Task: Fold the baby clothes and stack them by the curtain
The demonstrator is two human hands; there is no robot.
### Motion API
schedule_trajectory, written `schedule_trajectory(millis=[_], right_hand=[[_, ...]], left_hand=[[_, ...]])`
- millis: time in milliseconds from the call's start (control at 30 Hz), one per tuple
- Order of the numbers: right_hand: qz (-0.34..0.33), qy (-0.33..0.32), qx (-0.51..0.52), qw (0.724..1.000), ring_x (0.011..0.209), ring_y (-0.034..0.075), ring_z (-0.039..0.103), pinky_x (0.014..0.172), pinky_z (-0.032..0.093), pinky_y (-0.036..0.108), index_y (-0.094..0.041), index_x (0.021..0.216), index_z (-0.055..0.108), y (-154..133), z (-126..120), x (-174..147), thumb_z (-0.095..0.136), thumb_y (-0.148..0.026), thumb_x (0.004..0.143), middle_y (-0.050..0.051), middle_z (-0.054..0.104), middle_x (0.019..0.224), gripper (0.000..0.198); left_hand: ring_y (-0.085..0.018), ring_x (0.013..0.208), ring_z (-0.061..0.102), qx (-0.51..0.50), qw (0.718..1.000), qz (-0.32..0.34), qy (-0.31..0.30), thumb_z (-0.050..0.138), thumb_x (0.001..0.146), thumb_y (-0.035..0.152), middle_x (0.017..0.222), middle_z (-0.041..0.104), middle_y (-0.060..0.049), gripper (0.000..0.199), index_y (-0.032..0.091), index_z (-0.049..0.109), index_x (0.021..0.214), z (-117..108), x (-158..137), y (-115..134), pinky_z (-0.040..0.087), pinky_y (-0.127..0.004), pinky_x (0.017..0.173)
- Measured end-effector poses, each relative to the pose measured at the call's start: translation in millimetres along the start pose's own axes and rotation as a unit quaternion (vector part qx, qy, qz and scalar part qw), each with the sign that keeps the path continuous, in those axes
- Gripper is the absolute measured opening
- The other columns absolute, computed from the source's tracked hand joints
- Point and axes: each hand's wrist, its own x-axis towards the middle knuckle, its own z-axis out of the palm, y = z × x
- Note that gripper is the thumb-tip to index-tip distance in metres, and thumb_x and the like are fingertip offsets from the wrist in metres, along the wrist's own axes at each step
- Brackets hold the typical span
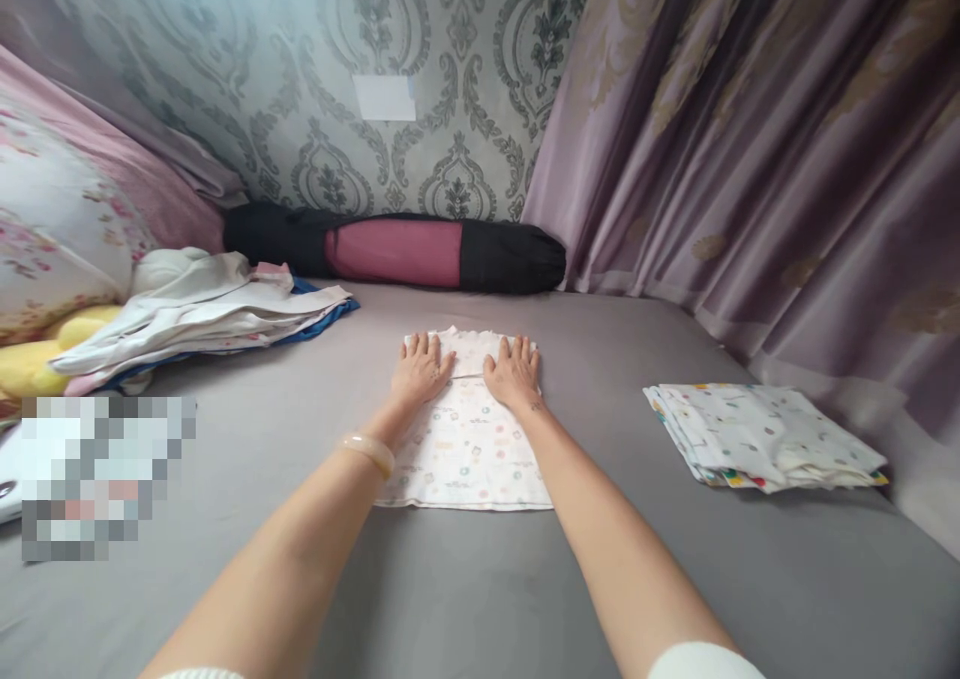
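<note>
A white cloth garment (474, 449) with a small pale print lies flat in front of me, its far part folded over toward me. My left hand (421, 367) rests palm down on the far left corner, fingers stretched out. On the far right corner lies my right hand (514, 371), also flat with its fingers apart. Between the two hands shows the edge of the folded part. A pale bangle circles my left wrist. The cloth under both palms is hidden.
Folded printed cloths (765, 434) lie stacked at the right. To the left are a pile of pale clothes (225, 304), a yellow plush item (37, 359) and a blurred-out object (105, 479). A black and maroon roll (394, 252) lies along the wall; curtains (712, 139) hang at the right.
</note>
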Motion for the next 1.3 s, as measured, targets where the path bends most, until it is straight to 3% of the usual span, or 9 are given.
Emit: schedule_trajectory(millis=[200, 400, 600, 767, 900, 1067, 1300], right_hand=[[0.021, 0.049, -0.006, 0.999, 0.146, 0.037, 0.013, 0.114, 0.007, 0.053, -0.006, 0.149, 0.032, 1, 0, -2, 0.039, -0.042, 0.093, 0.025, 0.019, 0.157, 0.067], [0.054, 0.025, -0.008, 0.998, 0.141, 0.038, 0.025, 0.112, 0.015, 0.051, -0.001, 0.145, 0.038, -1, 0, -2, 0.037, -0.045, 0.094, 0.028, 0.027, 0.153, 0.067], [0.053, 0.013, -0.008, 0.998, 0.142, 0.038, 0.023, 0.112, 0.015, 0.05, -0.002, 0.146, 0.036, -2, 0, 0, 0.035, -0.045, 0.094, 0.028, 0.025, 0.154, 0.068], [0.028, -0.088, 0.047, 0.995, 0.146, 0.034, 0.015, 0.115, 0.012, 0.048, -0.009, 0.15, 0.03, 12, -18, 3, 0.029, -0.052, 0.097, 0.023, 0.015, 0.159, 0.069], [-0.028, -0.137, 0.078, 0.987, 0.149, 0.028, 0.007, 0.117, 0.012, 0.043, -0.013, 0.154, 0.018, 34, -32, -18, 0.024, -0.052, 0.098, 0.018, 0.007, 0.161, 0.069], [-0.057, -0.103, 0.042, 0.992, 0.148, 0.027, 0.009, 0.118, 0.008, 0.042, -0.011, 0.155, 0.017, 46, -29, -52, 0.024, -0.044, 0.1, 0.016, 0.008, 0.162, 0.065], [-0.061, -0.041, 0.073, 0.995, 0.146, 0.026, 0.021, 0.119, 0.013, 0.041, -0.008, 0.149, 0.032, 46, -22, -53, 0.036, -0.034, 0.097, 0.017, 0.023, 0.158, 0.058]], left_hand=[[-0.03, 0.146, 0.022, -0.002, 0.995, -0.049, 0.085, 0.018, 0.098, 0.048, 0.154, 0.035, -0.018, 0.065, 0.007, 0.039, 0.144, -4, -5, 3, 0.012, -0.049, 0.119], [-0.032, 0.144, 0.028, -0.022, 0.998, -0.058, 0.001, 0.019, 0.097, 0.045, 0.153, 0.036, -0.02, 0.064, 0.007, 0.039, 0.144, -6, -3, 2, 0.023, -0.054, 0.115], [-0.032, 0.146, 0.024, -0.027, 0.998, -0.054, -0.015, 0.017, 0.097, 0.047, 0.155, 0.031, -0.02, 0.066, 0.006, 0.035, 0.146, -4, 2, 0, 0.021, -0.054, 0.116], [-0.029, 0.147, 0.019, -0.061, 0.993, -0.056, -0.087, 0.016, 0.097, 0.05, 0.158, 0.024, -0.02, 0.068, 0.008, 0.028, 0.15, -12, 7, -13, 0.022, -0.05, 0.116], [-0.026, 0.149, 0.014, -0.041, 0.994, 0.0, -0.1, 0.018, 0.098, 0.049, 0.16, 0.019, -0.017, 0.066, 0.012, 0.022, 0.152, -21, -17, -27, 0.023, -0.05, 0.115], [-0.025, 0.149, 0.011, -0.027, 0.994, 0.073, -0.081, 0.017, 0.098, 0.053, 0.161, 0.016, -0.012, 0.068, 0.014, 0.023, 0.153, -19, -56, -35, 0.013, -0.047, 0.119], [-0.029, 0.147, 0.019, -0.031, 0.995, 0.074, -0.057, 0.02, 0.097, 0.053, 0.159, 0.022, -0.016, 0.068, 0.012, 0.028, 0.151, -18, -60, -35, 0.019, -0.046, 0.117]])
